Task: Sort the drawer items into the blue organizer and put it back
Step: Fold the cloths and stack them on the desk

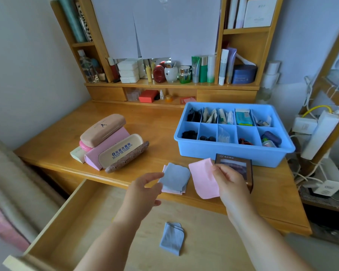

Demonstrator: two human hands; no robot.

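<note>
- My left hand (145, 187), at lower centre of the frame, hovers with fingers loosely spread and gripping nothing, its fingertips at the edge of the small stack of folded blue-grey and pink cleaning cloths (175, 178) on the desk edge.
- My right hand (228, 181), just right of centre, pinches the top edge of a soft pink square cloth (203, 178), which lies partly on the wooden desk (155, 122).
- At left of the frame sits a pile of glasses cases, tan, pink and cream (108, 140), not yet sorted.
- At lower centre the pale wooden drawer (82, 222) stands open, with one folded blue-grey cloth (172, 238) lying inside.
- Under my right hand lies a brown framed box with a picture lid (241, 169), touching the organizer's front wall.
- At right of centre the blue plastic divided organizer tray (233, 151) rests on the desk, most compartments holding something.
- Risks, as I judge them: the pink cloth could unfold or slide off the desk edge into the drawer if my pinch slackens, and nudging the stack could topple it the same way.
</note>
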